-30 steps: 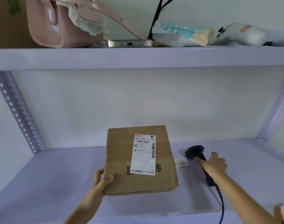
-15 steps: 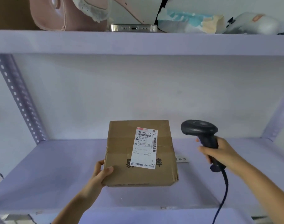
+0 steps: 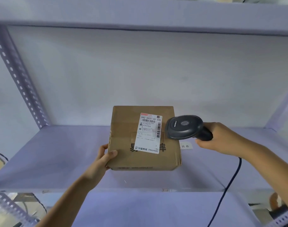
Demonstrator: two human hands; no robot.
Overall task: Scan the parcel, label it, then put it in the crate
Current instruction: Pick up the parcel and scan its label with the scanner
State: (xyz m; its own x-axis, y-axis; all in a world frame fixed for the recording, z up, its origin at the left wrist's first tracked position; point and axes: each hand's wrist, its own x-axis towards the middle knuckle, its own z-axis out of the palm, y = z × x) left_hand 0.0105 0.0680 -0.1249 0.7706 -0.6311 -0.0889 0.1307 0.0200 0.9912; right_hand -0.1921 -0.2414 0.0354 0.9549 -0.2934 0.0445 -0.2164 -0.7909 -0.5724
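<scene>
Lower edge of the frame: a lower shelf board [image 3: 140, 208] is filling the bottom centre, with two bare forearms rising over it from the lower left and lower right. Centre left: the left hand [image 3: 102, 158] is gripping the near left corner of the box [image 3: 128, 138], thumb lying on its top face and fingers curling round the left side. Centre: the box, brown cardboard, is sitting on the pale violet shelf [image 3: 58, 158], its near left corner in the hand; a white shipping label [image 3: 149, 133] with barcodes is showing on its top face above black printed characters. Centre right: the right hand [image 3: 221, 138] is closing round the handle of a dark scanner [image 3: 184, 126], whose head is hanging at the box's right edge, just beside the label. A dark cable [image 3: 228, 185] is trailing from the right hand to the lower right. A small white tag [image 3: 185, 146] is lying on the shelf beside the box's right side. Upper left: a perforated metal upright [image 3: 17, 76] is standing against the pale back wall. Top of the frame: an upper shelf board [image 3: 140, 12] is spanning the full width.
</scene>
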